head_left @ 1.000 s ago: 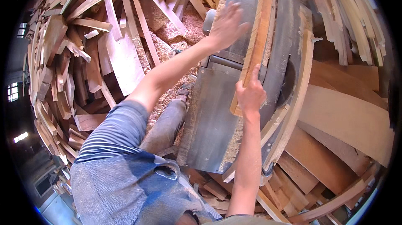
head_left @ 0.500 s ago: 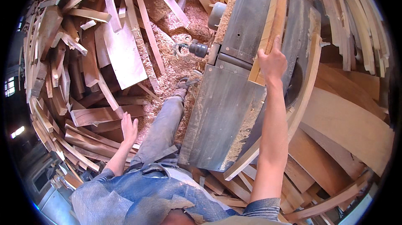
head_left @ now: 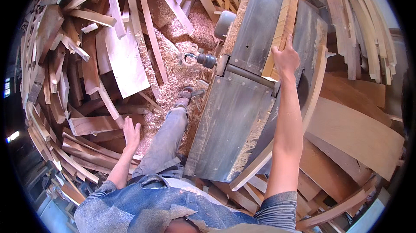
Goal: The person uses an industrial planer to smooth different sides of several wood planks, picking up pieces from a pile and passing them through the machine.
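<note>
My right hand (head_left: 286, 61) holds the near end of a long wooden strip (head_left: 287, 12), thumb on its left side and index finger stretched along it. The strip lies lengthwise on the grey metal bed of a jointer (head_left: 255, 20), its near end just past the dark cutter slot (head_left: 250, 75) crossing the bed. Away to the left, my left hand (head_left: 131, 134) hangs in the air with its fingers apart and nothing in it. It is nearest to the wood pieces heaped beside my leg.
A curved wooden rail (head_left: 313, 98) runs along the jointer's right side. Wide boards (head_left: 355, 129) lie to the right, and offcuts (head_left: 93, 59) are piled at left. Shavings (head_left: 171, 66) cover the floor around my foot. A dark round fitting (head_left: 206, 61) sticks out of the jointer's left side.
The strip has slid a little farther along the bed, with my right hand moving forward on it, and its near end has cleared the cutter slot. My left hand stays off the machine.
</note>
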